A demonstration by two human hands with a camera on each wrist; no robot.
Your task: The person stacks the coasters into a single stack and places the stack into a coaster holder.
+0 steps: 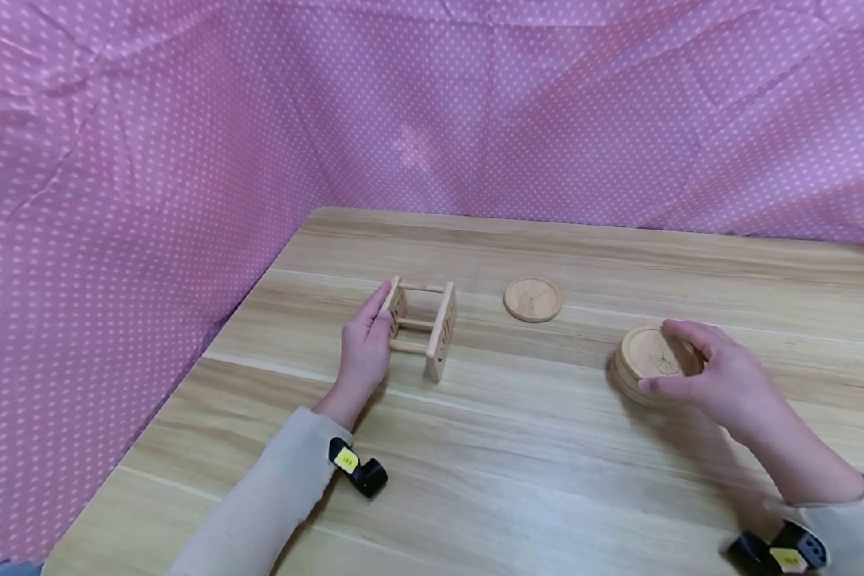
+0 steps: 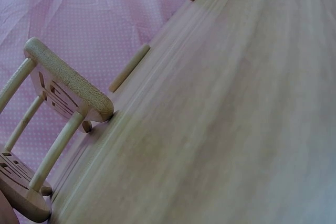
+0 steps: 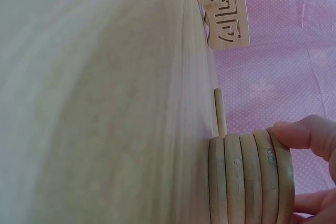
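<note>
On the left, a small wooden coaster rack [image 1: 442,332] stands with two cut-out side panels joined by thin rods. My left hand [image 1: 366,344] lies against its left panel, fingers stretched along the outer side; the right wrist view shows a bit of this hand by the far panel. On the right, my right hand [image 1: 727,376] grips the top round coaster [image 1: 651,352] of a stack, thumb and fingers at opposite edges of the rim. Several coasters lie squarely below it in the stack [image 3: 236,182]. The coaster tops bear a carved line drawing.
A single round coaster [image 1: 533,299] lies flat between rack and stack, a little farther back. The wooden table [image 1: 475,480] ends at a pink dotted cloth [image 1: 432,112] hanging behind it and along its left edge. Each sleeve carries a black wrist camera [image 1: 367,476].
</note>
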